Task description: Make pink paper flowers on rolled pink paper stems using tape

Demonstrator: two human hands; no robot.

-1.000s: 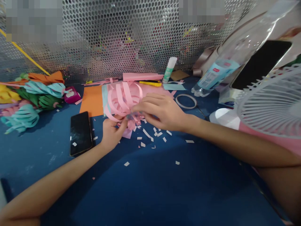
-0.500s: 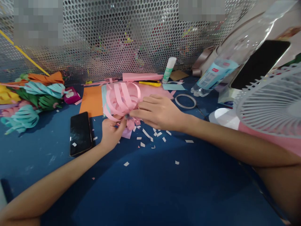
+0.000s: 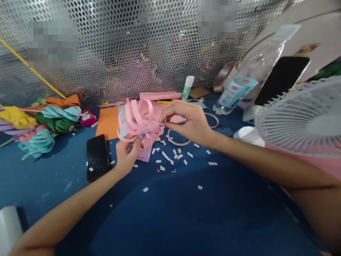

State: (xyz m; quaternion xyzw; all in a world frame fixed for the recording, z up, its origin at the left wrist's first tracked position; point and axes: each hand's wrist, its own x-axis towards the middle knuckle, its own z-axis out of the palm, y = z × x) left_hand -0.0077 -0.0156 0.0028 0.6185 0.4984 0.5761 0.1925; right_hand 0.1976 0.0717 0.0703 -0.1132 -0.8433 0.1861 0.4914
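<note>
A pink paper-strip shape (image 3: 135,115), with looped strips bulging upward, is pinched at its lower side by my left hand (image 3: 125,156). Its thumb and fingers are closed on the paper. My right hand (image 3: 188,121) is just right of the loops, thumb and index fingertips together; anything between them is too small to make out. A ring of tape (image 3: 179,143) lies under that hand, with a second ring (image 3: 216,121) behind it to the right. Small white paper scraps (image 3: 165,155) are scattered in front of the pink shape.
A black phone (image 3: 97,156) lies left beside orange paper (image 3: 108,122). Colourful paper flowers (image 3: 39,142) are at far left. A glue stick (image 3: 188,87), plastic bottle (image 3: 237,90), second phone (image 3: 283,80) and white fan (image 3: 301,117) stand or lean at back and right. Perforated metal (image 3: 128,53) rises behind.
My right hand has drawn away from the pink strips to the right, its fingertips now pinched. The tape ring under it has come into view. The whole view has shifted slightly.
</note>
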